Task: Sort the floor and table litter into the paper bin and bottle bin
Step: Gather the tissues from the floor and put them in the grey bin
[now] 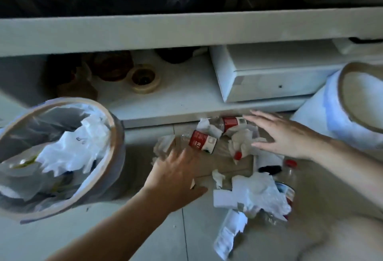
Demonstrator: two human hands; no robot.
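On the pale tiled floor point(128, 238), in front of a low white shelf unit point(186, 99), lies a scatter of litter. Both hands are spread flat with fingers apart and grasp nothing. The left hand point(176, 174) hovers palm down just below a clear plastic bottle with a red and white label point(202, 141), its blurred fingertips close to the bottle; whether they touch it cannot be told. The right hand point(284, 134) reaches in from the right above a crumpled white paper wad point(241, 141), its fingertips near a second clear bottle with a red label point(231, 124) that lies against the foot of the shelf unit. A small red bottle cap point(238, 155) shows just below that wad. Nearer the person, a larger heap of torn white paper point(255, 195) covers part of a third clear bottle with a red cap point(289, 174), and a long white paper strip point(228, 233) trails beneath it.

To the left stands a round bin with a wooden rim and clear liner point(116, 148), tilted in the wide view and already holding crumpled white paper. To the right, a white round bin with a wooden rim point(339, 119) leans by the shelf unit; its contents are not visible. On the shelf sit a white flat box point(265, 80) and a roll of beige tape point(144, 78).
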